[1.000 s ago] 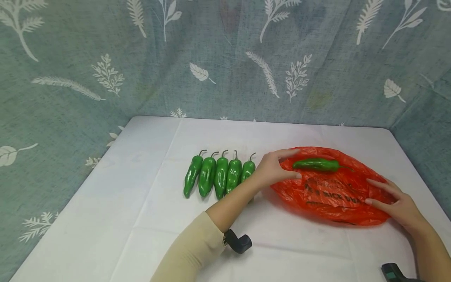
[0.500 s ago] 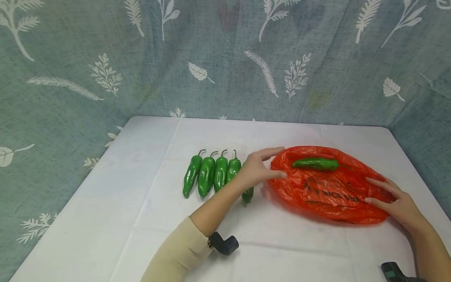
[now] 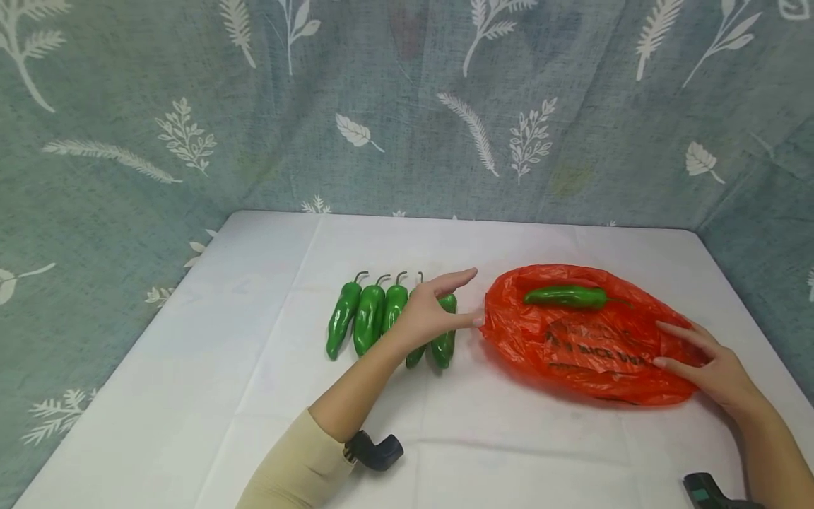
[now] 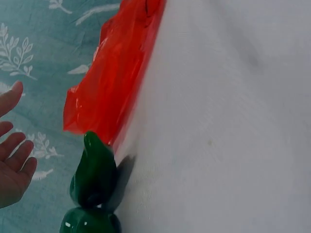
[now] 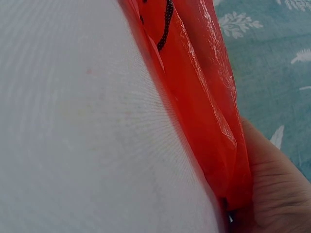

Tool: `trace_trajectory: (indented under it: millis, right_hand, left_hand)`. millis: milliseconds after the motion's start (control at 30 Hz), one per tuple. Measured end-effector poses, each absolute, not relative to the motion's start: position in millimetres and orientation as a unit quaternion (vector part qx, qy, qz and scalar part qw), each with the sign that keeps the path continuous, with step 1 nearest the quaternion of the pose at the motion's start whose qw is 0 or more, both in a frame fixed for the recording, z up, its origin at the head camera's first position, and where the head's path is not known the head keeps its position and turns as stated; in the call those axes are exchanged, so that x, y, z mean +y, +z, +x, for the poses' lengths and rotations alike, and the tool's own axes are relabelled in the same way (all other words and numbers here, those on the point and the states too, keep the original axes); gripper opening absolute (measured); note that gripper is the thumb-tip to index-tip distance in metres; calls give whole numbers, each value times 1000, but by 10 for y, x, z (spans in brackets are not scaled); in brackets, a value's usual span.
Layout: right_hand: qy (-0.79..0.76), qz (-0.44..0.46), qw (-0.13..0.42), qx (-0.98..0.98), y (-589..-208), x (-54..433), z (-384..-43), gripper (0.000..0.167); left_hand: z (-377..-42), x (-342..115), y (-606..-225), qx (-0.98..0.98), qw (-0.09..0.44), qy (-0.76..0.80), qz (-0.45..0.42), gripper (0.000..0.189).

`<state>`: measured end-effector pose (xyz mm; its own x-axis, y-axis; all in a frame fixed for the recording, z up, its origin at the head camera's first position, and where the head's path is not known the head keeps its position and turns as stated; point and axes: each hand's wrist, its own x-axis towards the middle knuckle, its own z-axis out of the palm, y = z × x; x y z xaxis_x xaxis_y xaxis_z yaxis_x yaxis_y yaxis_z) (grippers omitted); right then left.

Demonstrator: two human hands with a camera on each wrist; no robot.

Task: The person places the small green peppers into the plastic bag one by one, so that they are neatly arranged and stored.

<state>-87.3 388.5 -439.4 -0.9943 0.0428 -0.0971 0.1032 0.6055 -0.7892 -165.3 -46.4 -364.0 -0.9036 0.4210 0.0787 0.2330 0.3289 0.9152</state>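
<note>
A crinkled red plastic bag with black lettering lies on the table, and one long green pepper rests on top of it. My left hand hovers over a row of several green peppers, partly covering them. Its thumb and fingers are spread, the thumb tip right at the bag's left edge, with nothing between them. At the bag's right end, my right hand rests with fingers and thumb apart on the plastic. In the left wrist view, a pepper stands out near the bag.
A white cloth covers the table. Behind it and at both sides hangs a blue-green curtain with white leaf prints. A black wrist-worn device juts from the left wrist, and another sits by the right wrist.
My left hand has moved left, off the bag's left end and over the green peppers. The right hand stays at the bag's right end, and the pepper on top lies as before.
</note>
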Motion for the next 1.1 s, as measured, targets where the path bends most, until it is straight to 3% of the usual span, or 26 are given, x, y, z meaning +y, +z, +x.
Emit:
trace_trajectory:
  millis: [1100]
  right_hand:
    - [-452, 39, 29, 891, -4401, 3892, -864, 67]
  left_hand:
    - [-1539, -1201, -3626, 821, 31, 548, 158, 77]
